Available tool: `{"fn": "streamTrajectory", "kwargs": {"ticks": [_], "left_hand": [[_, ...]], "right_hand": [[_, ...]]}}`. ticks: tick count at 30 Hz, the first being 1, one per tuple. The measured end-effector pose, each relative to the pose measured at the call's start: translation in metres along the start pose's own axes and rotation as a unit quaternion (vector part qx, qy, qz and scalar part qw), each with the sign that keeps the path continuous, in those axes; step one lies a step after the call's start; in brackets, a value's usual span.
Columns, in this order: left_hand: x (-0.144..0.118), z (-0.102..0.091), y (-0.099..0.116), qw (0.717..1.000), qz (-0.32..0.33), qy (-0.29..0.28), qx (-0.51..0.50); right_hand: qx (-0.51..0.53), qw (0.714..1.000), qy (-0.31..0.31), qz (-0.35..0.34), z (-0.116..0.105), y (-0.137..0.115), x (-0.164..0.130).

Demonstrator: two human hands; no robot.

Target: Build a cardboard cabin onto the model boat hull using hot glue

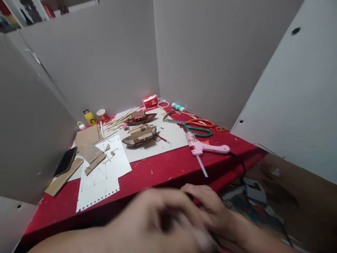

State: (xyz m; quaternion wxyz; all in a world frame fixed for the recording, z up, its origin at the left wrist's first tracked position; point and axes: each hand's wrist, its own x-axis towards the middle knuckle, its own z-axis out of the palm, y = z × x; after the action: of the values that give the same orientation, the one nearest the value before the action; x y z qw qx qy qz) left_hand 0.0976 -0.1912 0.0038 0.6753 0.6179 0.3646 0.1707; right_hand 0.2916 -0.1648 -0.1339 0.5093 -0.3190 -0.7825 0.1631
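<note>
Both hands are close together at the near edge, low in the view. My left hand (158, 214) is blurred, its fingers curled inward around a dark hollow. Against it rests my right hand (210, 207), also closed. A small red and dark thing (196, 201) shows between them, too covered to name. On the table beyond, a cardboard model boat (142, 136) sits on a pale board (168, 149), with a darker brown model boat (140, 118) behind it. A pink glue gun (207, 147) with a glue stick in its back end lies nearest my right hand.
Scissors (200, 127) with orange and green handles lie at the right. At left are a sketched paper sheet (98, 188), cardboard pieces (88, 138) and a phone (65, 161). Thin wooden sticks (122, 119), a paper cup (102, 115) and a yellow bottle (90, 117) stand farther back.
</note>
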Motion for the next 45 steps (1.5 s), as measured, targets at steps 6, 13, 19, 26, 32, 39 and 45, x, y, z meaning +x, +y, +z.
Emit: {"fn": "streamTrajectory", "kwargs": {"ticks": [6, 13, 19, 26, 32, 39, 45], "left_hand": [[0.009, -0.129, -0.014, 0.875, 0.044, 0.482, -0.02], [0.053, -0.174, -0.035, 0.871, 0.003, 0.486, -0.071], [0.088, -0.185, -0.045, 0.883, 0.005, 0.457, -0.108], [0.101, -0.195, -0.052, 0.882, 0.048, 0.438, -0.17], [0.095, -0.196, -0.035, 0.851, 0.15, 0.435, -0.252], [0.09, -0.175, -0.005, 0.82, 0.216, 0.396, -0.353], [0.068, -0.165, 0.005, 0.788, 0.253, 0.377, -0.415]], "right_hand": [[-0.014, 0.982, 0.093, 0.162, -0.064, 0.012, 0.08], [0.088, 0.95, -0.055, 0.295, -0.039, 0.087, 0.193], [0.096, 0.906, -0.136, 0.39, -0.003, 0.116, 0.222], [0.145, 0.861, -0.169, 0.458, 0.003, 0.107, 0.228], [0.208, 0.857, -0.049, 0.468, 0.016, 0.074, 0.22], [0.324, 0.823, -0.022, 0.466, 0.033, 0.014, 0.204], [0.401, 0.789, -0.059, 0.462, 0.038, -0.022, 0.186]]}}
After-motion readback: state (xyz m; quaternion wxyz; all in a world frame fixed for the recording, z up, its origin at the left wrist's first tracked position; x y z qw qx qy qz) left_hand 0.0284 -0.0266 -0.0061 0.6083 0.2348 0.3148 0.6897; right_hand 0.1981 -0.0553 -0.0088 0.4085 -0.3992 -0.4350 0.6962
